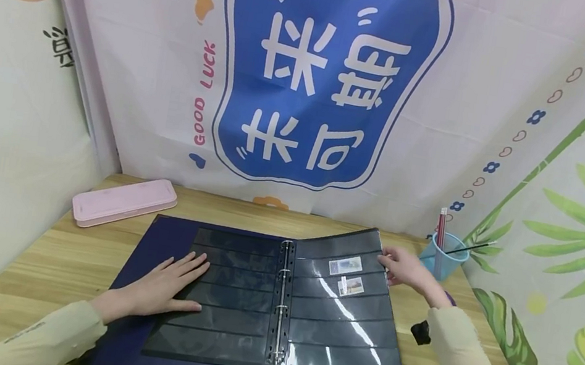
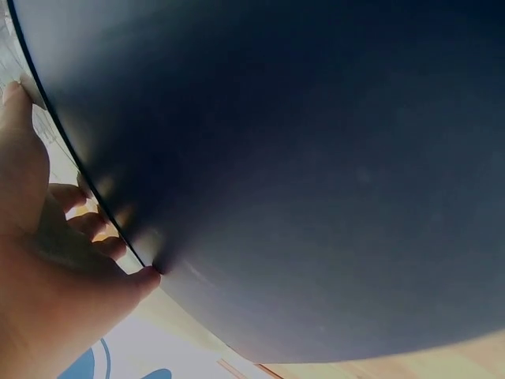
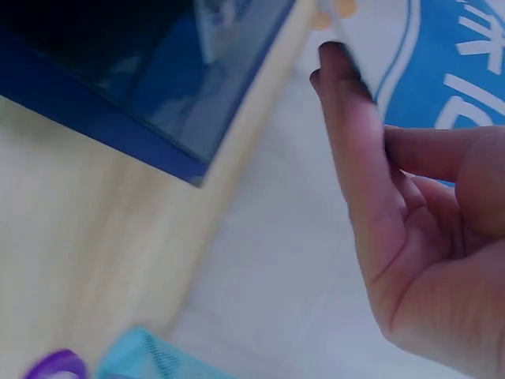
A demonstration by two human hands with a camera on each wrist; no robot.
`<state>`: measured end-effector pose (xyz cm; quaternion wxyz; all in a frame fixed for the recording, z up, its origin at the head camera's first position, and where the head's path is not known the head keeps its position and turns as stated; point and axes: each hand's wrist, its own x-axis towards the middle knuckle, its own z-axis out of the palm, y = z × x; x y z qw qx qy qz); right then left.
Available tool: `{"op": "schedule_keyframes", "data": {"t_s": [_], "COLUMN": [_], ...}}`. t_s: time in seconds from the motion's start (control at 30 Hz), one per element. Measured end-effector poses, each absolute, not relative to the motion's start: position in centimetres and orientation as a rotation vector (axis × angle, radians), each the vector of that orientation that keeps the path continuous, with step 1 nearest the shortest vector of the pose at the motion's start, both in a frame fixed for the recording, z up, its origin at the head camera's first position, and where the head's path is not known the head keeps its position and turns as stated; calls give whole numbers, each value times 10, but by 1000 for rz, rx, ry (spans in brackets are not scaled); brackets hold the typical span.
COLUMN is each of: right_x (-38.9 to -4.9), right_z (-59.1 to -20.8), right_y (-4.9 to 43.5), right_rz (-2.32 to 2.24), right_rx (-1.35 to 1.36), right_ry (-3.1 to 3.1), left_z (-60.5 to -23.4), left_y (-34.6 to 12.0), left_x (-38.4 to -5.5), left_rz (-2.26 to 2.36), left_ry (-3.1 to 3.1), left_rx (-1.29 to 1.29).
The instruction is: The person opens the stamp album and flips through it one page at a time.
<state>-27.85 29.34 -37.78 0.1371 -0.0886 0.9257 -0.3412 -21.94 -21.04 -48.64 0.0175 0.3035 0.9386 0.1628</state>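
A dark blue ring-binder stamp album (image 1: pixel 121 339) lies spread on the table, black pocket pages on both sides of its metal rings (image 1: pixel 282 306). My left hand (image 1: pixel 162 289) rests on the left page (image 1: pixel 224 347), fingers spread and fairly straight. In the left wrist view, fingertips touch the edge of a dark sheet (image 2: pixel 316 197). At the upper right, my right hand (image 1: pixel 412 269) pinches the outer edge of the right page (image 1: pixel 328 331), whose top corner is raised. Two stamps, an upper one (image 1: pixel 345 265) and a lower one (image 1: pixel 351 286), sit in that page's pockets.
A pink pencil case (image 1: pixel 124 201) lies at the back left of the wooden table (image 1: pixel 32 277). Behind my right hand stands a blue mesh pen cup (image 1: pixel 441 262) holding pens. Printed cloth (image 1: pixel 330 75) hangs at the back and sides.
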Motion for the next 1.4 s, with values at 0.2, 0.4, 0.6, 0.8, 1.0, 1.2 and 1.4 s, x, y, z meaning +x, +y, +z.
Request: {"op": "schedule_keyframes", "data": {"t_s": [0.2, 0.4, 0.6, 0.8, 1.0, 1.2, 1.4], "right_x": [-283, -288, -293, -296, -302, -308, -311], "right_z": [-348, -321, -298, -281, -273, -276, -281], "right_y": [281, 264, 244, 223, 203, 184, 166], "right_rz": [-904, -884, -910, -959, -1051, -1150, -1244], "right_rx": [-279, -303, -336, -384, -391, -371, -352], "right_ry": [2737, 2774, 2760, 2717, 2648, 2579, 2525], "left_z": [-490, -488, -486, -485, -487, -486, -475], "left_y": [-211, -211, -211, -211, -211, -212, -207], "left_x": [-220, -219, -219, -218, -219, -218, -221], "left_rz": [527, 527, 518, 487, 489, 508, 493], "left_ry": [2952, 2938, 2933, 2907, 2911, 2903, 2914], "left_rx": [994, 984, 980, 926, 933, 933, 985]}}
